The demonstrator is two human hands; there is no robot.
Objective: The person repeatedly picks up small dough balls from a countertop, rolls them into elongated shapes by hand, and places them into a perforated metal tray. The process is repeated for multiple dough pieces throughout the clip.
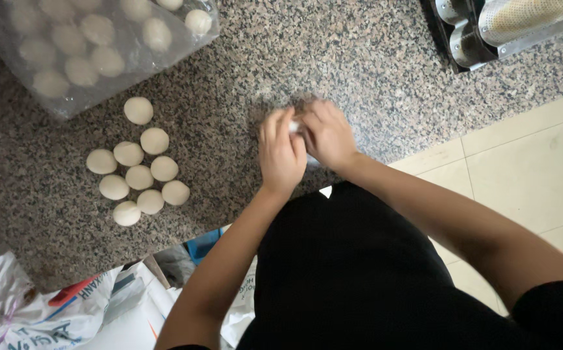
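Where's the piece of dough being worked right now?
The dough piece is pressed between the left hand and right hand on the granite counter, right of the loose dough balls.

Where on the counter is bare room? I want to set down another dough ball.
Free: the stretch between the dough balls and the hands, left hand and right hand, and the wide patch between the hands and the metal tray. Crowded: the upper left, under the plastic-covered tray.

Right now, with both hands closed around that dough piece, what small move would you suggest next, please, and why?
Probably set it beside the finished dough balls: both the left hand and right hand cup the dough piece, and the loose balls lie grouped on the granite counter.
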